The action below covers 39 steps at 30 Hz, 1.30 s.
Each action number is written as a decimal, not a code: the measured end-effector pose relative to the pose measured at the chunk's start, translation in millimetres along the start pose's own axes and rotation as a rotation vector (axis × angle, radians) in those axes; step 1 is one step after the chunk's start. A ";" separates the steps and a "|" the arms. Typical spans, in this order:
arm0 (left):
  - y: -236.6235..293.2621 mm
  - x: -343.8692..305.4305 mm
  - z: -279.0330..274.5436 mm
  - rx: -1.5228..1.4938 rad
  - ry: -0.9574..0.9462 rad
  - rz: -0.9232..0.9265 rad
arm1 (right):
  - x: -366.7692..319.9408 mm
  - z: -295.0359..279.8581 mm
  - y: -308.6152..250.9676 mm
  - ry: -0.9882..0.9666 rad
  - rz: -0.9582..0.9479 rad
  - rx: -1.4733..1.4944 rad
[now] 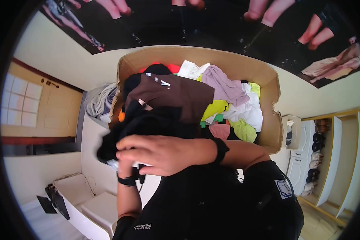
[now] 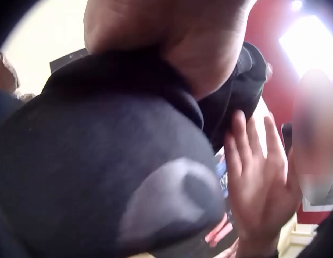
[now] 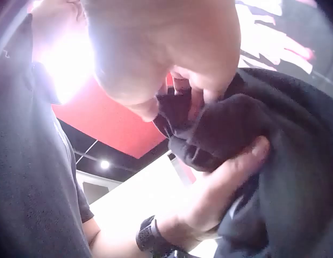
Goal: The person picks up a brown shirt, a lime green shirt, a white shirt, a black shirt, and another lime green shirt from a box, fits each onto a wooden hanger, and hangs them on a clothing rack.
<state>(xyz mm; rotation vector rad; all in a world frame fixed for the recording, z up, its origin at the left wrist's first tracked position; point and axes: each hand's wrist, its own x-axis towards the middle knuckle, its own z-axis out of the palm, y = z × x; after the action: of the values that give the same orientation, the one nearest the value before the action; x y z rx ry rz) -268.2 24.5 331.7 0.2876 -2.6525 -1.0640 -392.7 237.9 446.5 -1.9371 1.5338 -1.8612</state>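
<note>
In the head view, my left hand (image 1: 125, 168) is partly hidden beneath my right hand (image 1: 160, 154), at the left end of a black garment (image 1: 148, 122). The left wrist view has my left hand (image 2: 166, 37) gripping the bunched black cloth (image 2: 112, 140), while my right hand (image 2: 260, 185) shows its fingers extended beside it. In the right wrist view, my left hand (image 3: 225, 188) has its thumb pressed on the dark folds (image 3: 231, 126). There my right hand (image 3: 166, 51) touches the cloth with its fingertips, the fingers bent.
A large cardboard box (image 1: 270, 100) holds piled clothes, including a brown shirt (image 1: 172, 94), a mauve garment (image 1: 224, 86) and white and lime pieces. Left of it is a container of grey fabric (image 1: 100, 102). White chairs (image 1: 104, 208) stand lower left; shelves (image 1: 342, 160) are at right.
</note>
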 end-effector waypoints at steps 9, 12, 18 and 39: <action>25.2 87.6 -58.6 -0.204 0.644 -0.353 | -182.9 -135.2 141.8 0.244 1.069 -0.757; -3.6 116.6 -25.0 0.320 -0.132 -0.290 | -228.6 -104.3 214.5 0.215 0.851 -0.804; 44.6 110.0 18.6 0.081 -0.198 0.063 | -88.6 16.6 138.8 0.055 1.033 0.232; 32.0 78.8 26.0 0.497 0.008 0.020 | -121.7 -1.6 168.5 -0.035 0.938 0.293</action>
<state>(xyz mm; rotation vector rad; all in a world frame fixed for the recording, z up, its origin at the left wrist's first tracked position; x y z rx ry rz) -353.5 41.9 349.6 0.3569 -2.8684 -0.3786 -467.5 232.4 252.6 -0.8527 1.6123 -1.4719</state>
